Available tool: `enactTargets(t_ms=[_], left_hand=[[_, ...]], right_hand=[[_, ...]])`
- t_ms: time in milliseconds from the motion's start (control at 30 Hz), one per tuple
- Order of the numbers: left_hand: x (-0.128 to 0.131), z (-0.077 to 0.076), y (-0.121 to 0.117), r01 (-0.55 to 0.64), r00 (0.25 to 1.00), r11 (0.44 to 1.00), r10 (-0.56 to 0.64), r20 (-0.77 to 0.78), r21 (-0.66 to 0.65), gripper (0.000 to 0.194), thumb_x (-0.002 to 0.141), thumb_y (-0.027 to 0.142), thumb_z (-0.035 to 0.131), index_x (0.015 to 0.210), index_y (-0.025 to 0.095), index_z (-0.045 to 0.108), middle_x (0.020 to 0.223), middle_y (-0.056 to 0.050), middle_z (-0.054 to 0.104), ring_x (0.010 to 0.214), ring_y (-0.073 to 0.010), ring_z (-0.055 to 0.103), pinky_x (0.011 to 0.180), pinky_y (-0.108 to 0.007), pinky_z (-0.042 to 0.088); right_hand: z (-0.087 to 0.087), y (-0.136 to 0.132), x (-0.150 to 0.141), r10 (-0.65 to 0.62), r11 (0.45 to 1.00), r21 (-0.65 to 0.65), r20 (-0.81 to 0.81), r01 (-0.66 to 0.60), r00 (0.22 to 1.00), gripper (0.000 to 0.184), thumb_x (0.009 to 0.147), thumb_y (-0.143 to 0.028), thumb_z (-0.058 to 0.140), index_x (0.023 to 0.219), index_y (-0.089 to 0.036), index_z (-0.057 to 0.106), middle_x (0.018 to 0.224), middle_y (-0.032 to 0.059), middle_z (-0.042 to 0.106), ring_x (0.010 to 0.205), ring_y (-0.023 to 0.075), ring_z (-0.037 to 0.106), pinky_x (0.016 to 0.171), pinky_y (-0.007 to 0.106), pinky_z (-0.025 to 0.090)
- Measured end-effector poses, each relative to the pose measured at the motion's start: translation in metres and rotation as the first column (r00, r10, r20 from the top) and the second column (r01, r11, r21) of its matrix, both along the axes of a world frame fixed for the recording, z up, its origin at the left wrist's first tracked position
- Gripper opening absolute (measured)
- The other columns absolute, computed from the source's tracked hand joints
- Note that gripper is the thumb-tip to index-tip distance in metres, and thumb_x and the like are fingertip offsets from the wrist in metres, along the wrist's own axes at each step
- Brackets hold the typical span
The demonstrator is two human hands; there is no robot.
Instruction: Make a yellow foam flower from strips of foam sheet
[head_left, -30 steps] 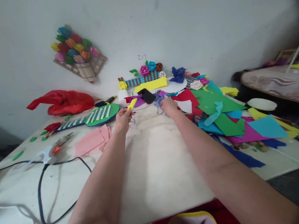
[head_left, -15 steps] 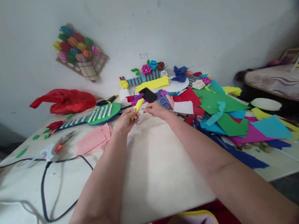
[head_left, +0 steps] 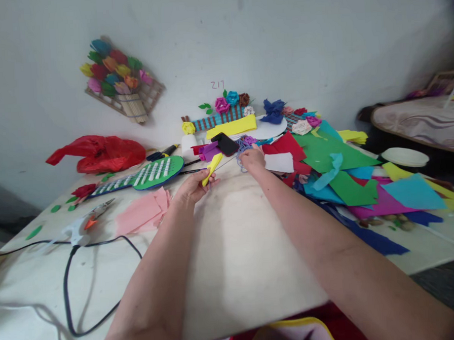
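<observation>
Yellow paper (head_left: 213,167), folded into a narrow strip, is pinched between the thumb and fingers of the person's left hand (head_left: 198,185), above the near side of the cluttered stretch of the white table (head_left: 232,271). I take that low grip, near the strip's bottom end, as a way of leaving its upper part free. Its long axis runs aslant: the free end points away from the person and to the right, the gripped end back toward the palm. A thin strand (head_left: 226,163) stretches rightward from beside the strip, probably drawn straight to keep it from tangling. The right hand (head_left: 253,159) is curled at the bluish yarn (head_left: 243,145), just beside the dark phone (head_left: 225,144); whether its fingertips pinch the strand I cannot tell. Pink sheets (head_left: 141,215) lie off to the left, perhaps to leave the middle bare.
</observation>
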State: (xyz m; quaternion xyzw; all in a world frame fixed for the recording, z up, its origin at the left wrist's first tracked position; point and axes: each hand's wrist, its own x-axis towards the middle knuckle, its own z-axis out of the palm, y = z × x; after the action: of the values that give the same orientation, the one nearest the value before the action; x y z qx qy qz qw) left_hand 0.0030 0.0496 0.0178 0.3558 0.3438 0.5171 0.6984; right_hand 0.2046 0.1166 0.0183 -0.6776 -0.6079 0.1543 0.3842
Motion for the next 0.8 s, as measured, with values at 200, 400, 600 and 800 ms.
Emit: enactTargets(t_ms=[200, 400, 600, 800], left_hand=[[0.001, -0.002, 0.001, 0.016, 1.0, 1.0, -0.016, 0.001, -0.005, 0.007, 0.076, 0.006, 0.052, 0.079, 0.007, 0.059, 0.067, -0.006, 0.059, 0.053, -0.0084, 0.056, 0.072, -0.031, 0.055], [0.002, -0.001, 0.0, 0.043, 0.999, 0.999, -0.043, -0.005, 0.013, 0.008, 0.075, 0.006, 0.052, 0.078, 0.007, 0.059, 0.066, -0.007, 0.059, 0.054, -0.0099, 0.057, 0.071, -0.03, 0.055], [-0.001, -0.001, 0.001, 0.045, 0.999, 0.999, -0.045, 0.012, -0.007, 0.01, 0.076, 0.004, 0.05, 0.077, 0.007, 0.059, 0.066, -0.007, 0.06, 0.053, -0.009, 0.056, 0.069, -0.028, 0.055], [0.0, -0.002, 0.001, 0.004, 0.999, 1.0, -0.005, -0.032, -0.022, 0.009, 0.075, 0.005, 0.052, 0.077, 0.008, 0.059, 0.065, -0.007, 0.06, 0.05, -0.0086, 0.055, 0.066, -0.028, 0.055]], right_hand=[[0.007, -0.011, 0.001, -0.005, 0.999, 0.052, 0.254, -0.009, 0.967, 0.027, 0.071, -0.016, 0.05, 0.093, -0.018, 0.067, 0.114, 0.0104, 0.058, 0.117, 0.0249, 0.041, 0.093, 0.036, 0.036], [0.017, -0.023, -0.027, 0.441, 0.897, 0.011, 0.026, -0.441, 0.897, 0.03, 0.071, -0.014, 0.048, 0.095, -0.017, 0.065, 0.1, 0.0069, 0.065, 0.088, 0.0187, 0.058, 0.071, 0.027, 0.045], [0.009, -0.028, -0.031, 0.7, 0.591, -0.064, -0.455, -0.804, 0.55, 0.014, 0.068, -0.022, 0.056, 0.075, -0.012, 0.063, 0.062, 0.002, 0.06, 0.048, 0.0068, 0.046, 0.039, 0.019, 0.027], [0.001, -0.017, -0.021, 0.673, 0.689, 0.0, -0.37, -0.724, 0.64, 0.019, 0.06, -0.03, 0.065, 0.063, -0.012, 0.061, 0.046, -0.0062, 0.044, 0.044, 0.0037, 0.033, 0.045, 0.02, 0.023]])
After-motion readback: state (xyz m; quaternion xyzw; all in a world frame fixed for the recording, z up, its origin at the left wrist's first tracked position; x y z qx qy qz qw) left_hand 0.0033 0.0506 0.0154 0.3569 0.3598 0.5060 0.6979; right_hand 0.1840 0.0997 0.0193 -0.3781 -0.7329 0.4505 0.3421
